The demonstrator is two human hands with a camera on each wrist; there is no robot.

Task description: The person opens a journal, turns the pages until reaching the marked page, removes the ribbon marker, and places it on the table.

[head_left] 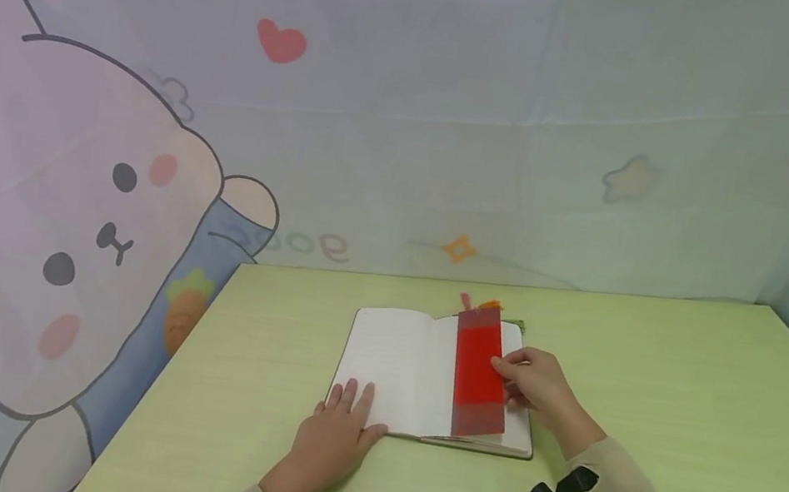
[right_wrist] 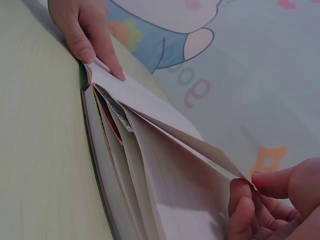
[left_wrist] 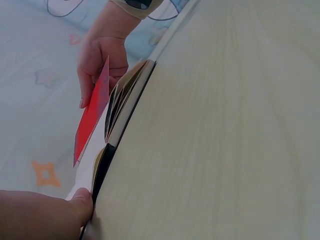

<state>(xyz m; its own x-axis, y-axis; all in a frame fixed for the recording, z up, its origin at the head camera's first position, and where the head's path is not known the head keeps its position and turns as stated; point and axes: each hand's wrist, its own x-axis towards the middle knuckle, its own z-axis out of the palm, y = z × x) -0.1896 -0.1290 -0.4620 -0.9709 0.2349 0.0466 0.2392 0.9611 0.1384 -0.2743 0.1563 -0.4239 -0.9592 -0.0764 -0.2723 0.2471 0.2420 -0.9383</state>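
Note:
An open notebook (head_left: 387, 354) with blank-looking, faintly lined pages lies on the table. My left hand (head_left: 335, 435) rests on the lower left page with its fingers straight, the thumb near the bottom edge. Between thumb and fingers my right hand (head_left: 535, 379) pinches the right edge of a long red bookmark (head_left: 479, 367). The bookmark is tilted above the right page, its right side raised, as the left wrist view shows. Seen from the right wrist, its pale underside (right_wrist: 215, 155) faces the pages, and a dark patterned card (right_wrist: 119, 111) pokes out between the leaves below.
Pink (head_left: 465, 300), orange (head_left: 490, 305) and green (head_left: 515, 324) tassels stick out at the notebook's top edge. The light green table (head_left: 675, 403) extends to both sides. Behind it hangs a printed cloth (head_left: 407, 155) with a cartoon rabbit.

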